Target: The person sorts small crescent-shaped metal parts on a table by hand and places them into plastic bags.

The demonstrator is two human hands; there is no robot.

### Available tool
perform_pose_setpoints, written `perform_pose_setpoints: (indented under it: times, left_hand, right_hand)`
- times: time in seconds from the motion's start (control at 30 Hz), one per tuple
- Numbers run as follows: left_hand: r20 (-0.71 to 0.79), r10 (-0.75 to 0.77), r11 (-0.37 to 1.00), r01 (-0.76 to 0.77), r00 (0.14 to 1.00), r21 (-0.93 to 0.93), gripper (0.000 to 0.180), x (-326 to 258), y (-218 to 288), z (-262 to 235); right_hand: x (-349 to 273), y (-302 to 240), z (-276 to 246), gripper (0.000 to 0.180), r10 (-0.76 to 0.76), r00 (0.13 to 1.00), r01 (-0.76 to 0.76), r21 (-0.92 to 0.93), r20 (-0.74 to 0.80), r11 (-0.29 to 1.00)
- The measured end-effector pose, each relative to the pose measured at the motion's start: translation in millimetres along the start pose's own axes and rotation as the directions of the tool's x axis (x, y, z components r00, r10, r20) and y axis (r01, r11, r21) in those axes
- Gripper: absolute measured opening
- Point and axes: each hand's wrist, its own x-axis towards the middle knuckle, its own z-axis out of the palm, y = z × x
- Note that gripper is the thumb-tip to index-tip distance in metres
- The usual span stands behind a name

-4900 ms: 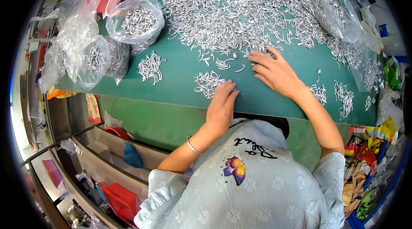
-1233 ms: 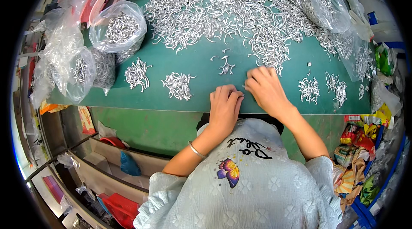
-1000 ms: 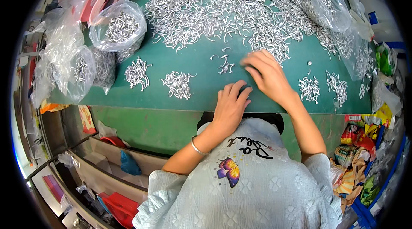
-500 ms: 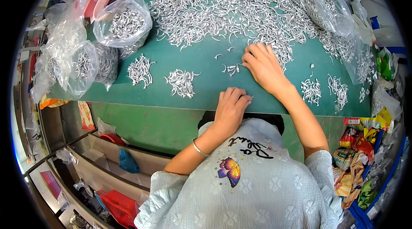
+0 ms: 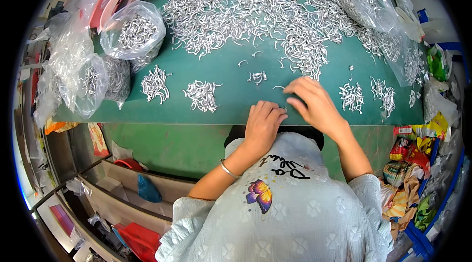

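Green tabletop (image 5: 221,65), broad heap of curved silver pieces (image 5: 246,14) beyond both hands (image 5: 263,123) (image 5: 319,107)

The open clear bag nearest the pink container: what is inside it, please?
Inside the bag, small silvery pieces are heaped. The top ones cover what lies deeper, so that cannot be seen.

Small silvery pieces (image 5: 246,11), shiny and mostly slim and curved, lie jumbled in a broad spread over the far part of the green desk (image 5: 223,63). Nearer its front edge are separate small heaps (image 5: 202,97), a loose cluster (image 5: 256,77) and, near the right hand (image 5: 317,103), a single curved piece (image 5: 278,87).
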Motion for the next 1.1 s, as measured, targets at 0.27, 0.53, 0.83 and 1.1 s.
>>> perform_pose_setpoints:
  times: [0.27,0.53,0.83,1.1]
  left_hand:
    - [-0.136,-0.121,0.988,0.107,0.983,-0.109,0.025,-4.1,4.1,-13.5]
    - [-0.012,-0.056,0.989,0.057,0.998,0.133,0.026,25.8,-0.4,-15.8]
    - [0.049,-0.035,0.971,0.023,0.998,0.238,0.019,41.6,-4.2,1.1]
    - [-0.022,-0.060,0.965,0.063,0.998,0.255,0.014,39.2,-6.7,-4.1]
  right_hand:
    - [-20.3,-2.4,29.2,0.019,-0.060,0.996,0.064,-0.064,0.072,0.996]
    - [-48.1,22.4,-13.1,0.014,0.127,0.960,-0.179,-0.197,-0.251,0.964]
    - [-48.3,8.5,-7.8,0.013,0.163,0.917,-0.234,-0.161,-0.364,0.959]
    - [-40.0,-3.7,18.3,0.009,0.254,0.950,-0.300,-0.293,-0.184,0.908]
